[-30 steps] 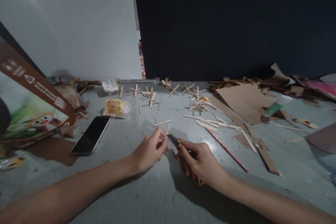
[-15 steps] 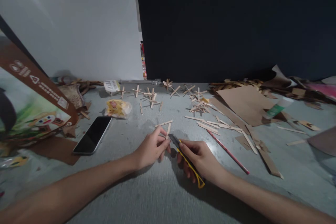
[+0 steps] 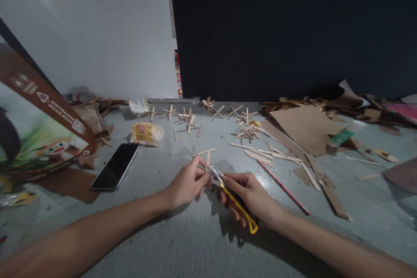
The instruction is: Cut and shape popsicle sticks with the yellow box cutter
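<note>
Between the fingertips of my left hand [image 3: 189, 183] is a short wooden craft stick [image 3: 208, 161], pointing away from me. My right hand [image 3: 250, 193] is closed around a yellow and black utility knife [image 3: 235, 197]. Its blade [image 3: 215, 171] is out and lies close beside the stick; whether it touches the wood I cannot tell. Another craft stick [image 3: 204, 152] lies flat on the table just beyond my left fingers. Farther off are several crossed stick pieces [image 3: 189, 118] and a heap of small sticks [image 3: 249, 131].
A phone [image 3: 115, 167] lies left of my left hand, near a printed bag [image 3: 48, 139] and a yellow packet [image 3: 146, 134]. On the right are a red pencil [image 3: 283, 187], loose sticks [image 3: 260, 154], cardboard [image 3: 302, 128] and a glue stick [image 3: 348, 133]. Upright panels [image 3: 293, 30] stand behind.
The knife has rolled in my right hand, so its blade now shows a bright face, and its rear end has shifted slightly right. My left hand keeps the stick in nearly the same place.
</note>
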`<state>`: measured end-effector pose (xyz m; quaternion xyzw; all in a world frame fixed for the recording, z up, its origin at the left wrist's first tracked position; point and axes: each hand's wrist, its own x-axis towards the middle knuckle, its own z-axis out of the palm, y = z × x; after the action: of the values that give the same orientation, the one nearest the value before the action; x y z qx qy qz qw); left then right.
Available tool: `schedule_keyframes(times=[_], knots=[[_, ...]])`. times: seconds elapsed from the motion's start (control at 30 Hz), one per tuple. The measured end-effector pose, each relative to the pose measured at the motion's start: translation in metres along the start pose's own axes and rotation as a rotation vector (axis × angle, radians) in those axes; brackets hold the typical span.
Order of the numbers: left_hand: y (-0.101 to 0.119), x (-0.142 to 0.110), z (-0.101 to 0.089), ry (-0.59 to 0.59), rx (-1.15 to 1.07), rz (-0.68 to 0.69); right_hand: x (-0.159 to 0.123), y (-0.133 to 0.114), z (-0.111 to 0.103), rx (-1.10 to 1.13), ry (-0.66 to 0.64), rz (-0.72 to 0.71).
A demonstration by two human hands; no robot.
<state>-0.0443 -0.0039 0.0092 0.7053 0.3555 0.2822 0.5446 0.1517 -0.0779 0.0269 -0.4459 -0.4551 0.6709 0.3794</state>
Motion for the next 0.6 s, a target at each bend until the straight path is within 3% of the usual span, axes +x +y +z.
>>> schedule_keyframes(times=[0.23,0.6], knots=[[0.0005,-0.0012,0.0018,-0.022,-0.051,-0.016,-0.0027,-0.0005,0.0072,-0.063,-0.006,-0.028],[0.0012,-0.0007,0.0014,-0.006,-0.035,-0.029,0.0014,0.0059,-0.0020,-0.105,0.039,-0.093]])
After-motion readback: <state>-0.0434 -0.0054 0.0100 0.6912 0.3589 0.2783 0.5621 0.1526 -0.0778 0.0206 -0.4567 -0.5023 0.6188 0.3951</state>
